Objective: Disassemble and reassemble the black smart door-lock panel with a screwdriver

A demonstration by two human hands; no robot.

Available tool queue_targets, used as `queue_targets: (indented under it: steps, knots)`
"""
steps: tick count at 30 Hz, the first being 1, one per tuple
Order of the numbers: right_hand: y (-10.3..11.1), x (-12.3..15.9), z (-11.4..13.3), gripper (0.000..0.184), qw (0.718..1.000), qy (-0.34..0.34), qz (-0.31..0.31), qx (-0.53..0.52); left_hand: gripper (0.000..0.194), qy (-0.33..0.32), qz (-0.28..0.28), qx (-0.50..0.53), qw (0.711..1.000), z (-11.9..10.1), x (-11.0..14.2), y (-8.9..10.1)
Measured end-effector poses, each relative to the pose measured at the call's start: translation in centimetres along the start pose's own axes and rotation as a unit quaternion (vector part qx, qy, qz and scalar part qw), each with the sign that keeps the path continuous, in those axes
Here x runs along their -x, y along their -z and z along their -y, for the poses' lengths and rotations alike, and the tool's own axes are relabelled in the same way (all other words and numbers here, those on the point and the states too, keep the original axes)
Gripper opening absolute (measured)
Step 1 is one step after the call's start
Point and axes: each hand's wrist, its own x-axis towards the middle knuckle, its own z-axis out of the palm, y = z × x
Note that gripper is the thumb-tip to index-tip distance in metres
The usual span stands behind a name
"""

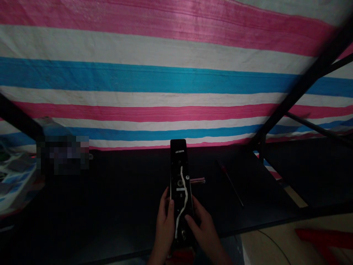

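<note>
A long black door lock panel (179,162) lies in front of me with its inner side up. A white strip or cable (185,198) runs along it, and a shiny lever handle (198,180) sticks out from its right edge. My left hand (165,219) grips the panel's left edge, thumb on top. On the opposite edge my right hand (203,224) holds it, its thumb resting on the face near the lower end. Both hands' fingertips are partly hidden beneath the panel. To the right lies a screwdriver (233,187) with a dark red handle and a long shaft.
The dark table (124,206) meets a striped pink, white and blue sheet (165,81) at the back. Black metal bars (292,92) slant up at both sides. Packaged items (19,176) stand at far left beside a blurred patch. Something red (325,237) lies low at right.
</note>
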Motion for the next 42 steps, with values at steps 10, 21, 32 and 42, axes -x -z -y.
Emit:
queue_targets:
  steps: [10, 21, 32, 42]
  knots:
    - [0.3, 0.4, -0.7, 0.048, 1.000, -0.016, -0.008, 0.007, 0.041, -0.183, -0.222, -0.363, 0.886, -2.5, -10.6, 15.6]
    - [8.4, -5.2, -0.7, 0.037, 0.939, 0.087, -0.229, 0.241, 0.040, -0.190, -0.046, -0.457, 0.868, -1.5, -12.6, 19.7]
    - [17.4, -12.3, -5.4, 0.052, 0.822, -0.039, -0.195, 0.533, 0.033, -0.218, -0.033, -0.482, 0.848, -1.3, -13.0, 19.3]
    - [17.6, -12.1, -3.2, 0.037, 0.910, -0.139, -0.140, 0.364, 0.028, -0.226, -0.015, -0.517, 0.825, -2.2, -12.8, 18.7]
